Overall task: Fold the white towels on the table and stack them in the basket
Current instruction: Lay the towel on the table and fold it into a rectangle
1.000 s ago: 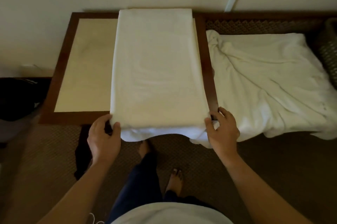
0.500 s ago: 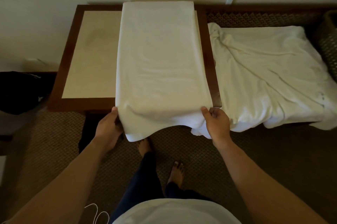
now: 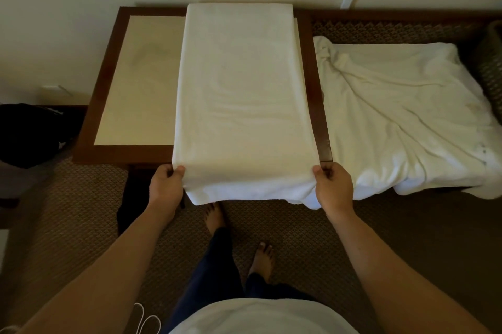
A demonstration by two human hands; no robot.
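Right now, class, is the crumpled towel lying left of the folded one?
No: the crumpled towel lies to the right of the folded towel.

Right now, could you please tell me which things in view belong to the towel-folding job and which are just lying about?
Part of the job:
- folded white towel, gripped at its near corners by the left hand and right hand
- crumpled white towel
- dark woven basket
- brown-framed wooden table

Just lying about:
- black bag on the floor
- white cord
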